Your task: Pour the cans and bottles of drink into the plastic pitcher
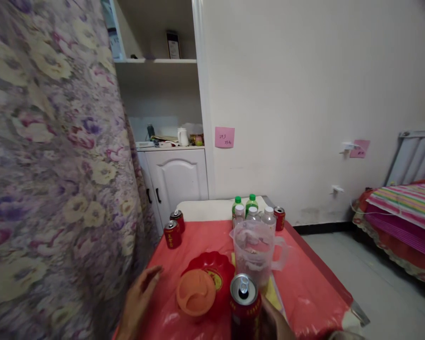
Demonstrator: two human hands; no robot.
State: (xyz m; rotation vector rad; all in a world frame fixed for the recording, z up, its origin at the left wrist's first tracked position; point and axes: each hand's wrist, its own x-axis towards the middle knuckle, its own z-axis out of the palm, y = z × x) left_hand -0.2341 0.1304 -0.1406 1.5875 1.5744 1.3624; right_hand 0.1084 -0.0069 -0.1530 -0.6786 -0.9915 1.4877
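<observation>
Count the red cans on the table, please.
4. One open can is in the right hand at the near edge, two cans stand together at the far left, one behind the bottles, which may hide more.

A floral curtain (53,156) fills the frame's left; a white cabinet (175,177) stands centre, pink note (224,137) on the wall, striped bed (407,212) far right.

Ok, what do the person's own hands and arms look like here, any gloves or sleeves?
Both are bare. The left hand has no glove, ring or watch showing, and no sleeve on its wrist. Only part of the right hand shows at the bottom edge, also ungloved; a pale strip beside it could be a sleeve, unclear.
</observation>
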